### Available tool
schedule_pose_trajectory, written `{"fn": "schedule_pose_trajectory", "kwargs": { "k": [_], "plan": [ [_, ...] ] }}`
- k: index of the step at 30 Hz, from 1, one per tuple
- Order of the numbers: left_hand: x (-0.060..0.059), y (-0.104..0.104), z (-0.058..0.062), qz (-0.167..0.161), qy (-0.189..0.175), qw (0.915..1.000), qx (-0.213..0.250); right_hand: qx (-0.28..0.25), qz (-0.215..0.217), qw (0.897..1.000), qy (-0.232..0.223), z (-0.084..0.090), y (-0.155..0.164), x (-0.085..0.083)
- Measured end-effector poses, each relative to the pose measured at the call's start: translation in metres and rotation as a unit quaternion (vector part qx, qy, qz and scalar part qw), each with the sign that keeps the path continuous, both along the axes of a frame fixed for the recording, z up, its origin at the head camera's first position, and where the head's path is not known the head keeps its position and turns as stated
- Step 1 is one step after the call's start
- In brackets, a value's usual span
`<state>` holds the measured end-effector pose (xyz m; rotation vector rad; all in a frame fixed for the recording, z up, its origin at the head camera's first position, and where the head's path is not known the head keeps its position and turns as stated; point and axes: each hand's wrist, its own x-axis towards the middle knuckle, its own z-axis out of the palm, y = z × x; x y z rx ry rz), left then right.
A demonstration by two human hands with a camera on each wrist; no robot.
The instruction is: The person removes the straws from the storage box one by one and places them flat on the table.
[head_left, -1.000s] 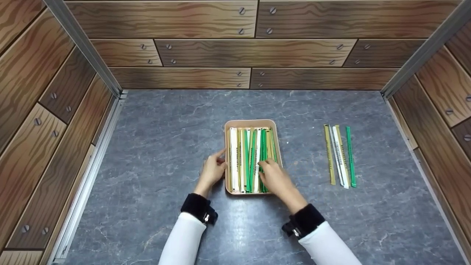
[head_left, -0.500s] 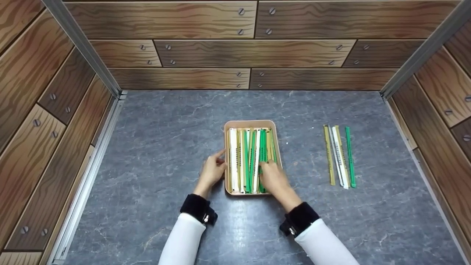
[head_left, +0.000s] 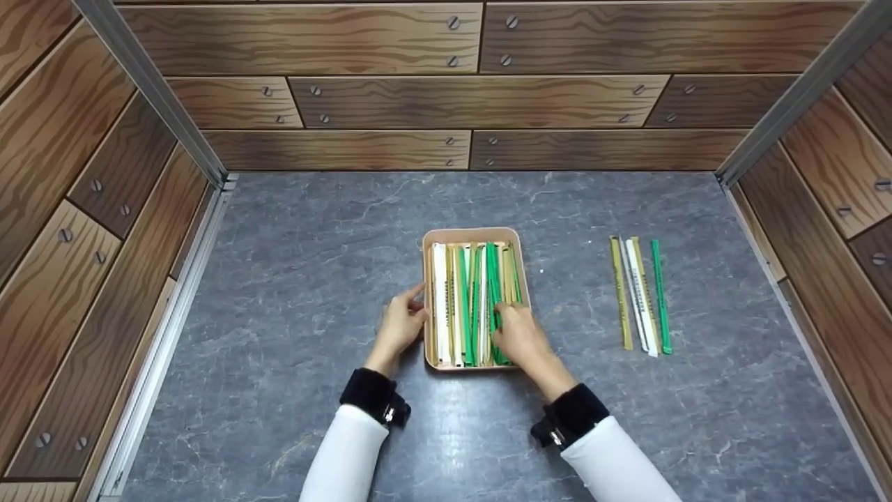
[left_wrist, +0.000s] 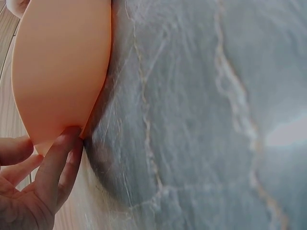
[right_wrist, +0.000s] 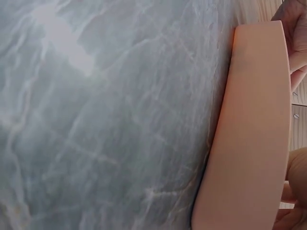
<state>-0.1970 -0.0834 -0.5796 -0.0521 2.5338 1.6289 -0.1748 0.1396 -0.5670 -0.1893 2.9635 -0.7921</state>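
Since a second ago our right hand (head_left: pixel 519 335) has slid a little toward nine o'clock across the packed sticks (head_left: pixel 474 300) in the peach tray (head_left: pixel 474 234), and the green ones under it now lean slightly, their far ends fanned toward eleven o'clock. Our left hand (head_left: pixel 401 326) has not shifted: it rests against the tray's nine o'clock wall, fingers nearly straight, steadying rather than grasping. The left wrist view shows those fingertips (left_wrist: pixel 64 143) touching the tray's outer wall (left_wrist: pixel 62 72), nothing closed round it.

Our right grip is harder to read. From the head view the fingers curl down onto the green sticks near the tray's five o'clock corner, and we judge that they are pinching or raking one loose, but we cannot tell whether any single stick is truly held. The right wrist view shows only the tray's side (right_wrist: pixel 254 134) and the grey table (right_wrist: pixel 105 120).

Four sticks (head_left: pixel 641 296) lie side by side on the table at three o'clock from the tray, well apart from it. We take the small sideways slide to mean that a stick is being singled out from the pack.
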Motion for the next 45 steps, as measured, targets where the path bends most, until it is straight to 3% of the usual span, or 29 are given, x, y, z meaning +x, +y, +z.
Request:
{"fn": "schedule_pose_trajectory", "kwargs": {
  "k": [8, 12, 26, 31, 39, 45],
  "plan": [
    [0.002, -0.009, 0.003, 0.015, -0.014, 0.9997, -0.015, -0.041, -0.009, 0.999, -0.015, 0.006, -0.008, 0.003],
    [0.002, -0.009, 0.003, 0.005, -0.005, 0.9999, -0.015, -0.058, -0.016, 0.998, -0.015, 0.012, -0.006, 0.006],
    [-0.001, -0.002, 0.002, -0.004, -0.002, 0.9999, -0.014, -0.108, -0.030, 0.993, 0.043, 0.035, 0.026, 0.008],
    [-0.002, -0.002, 0.000, -0.003, 0.003, 1.0000, -0.008, -0.099, -0.061, 0.991, 0.068, 0.041, 0.050, 0.007],
    [-0.002, 0.000, -0.001, -0.006, 0.005, 1.0000, 0.002, -0.065, -0.125, 0.988, 0.070, 0.038, 0.103, 0.003],
    [-0.001, 0.001, -0.003, -0.008, 0.015, 0.9998, -0.007, -0.044, -0.197, 0.979, 0.042, 0.033, 0.145, 0.004]
  ]
}}
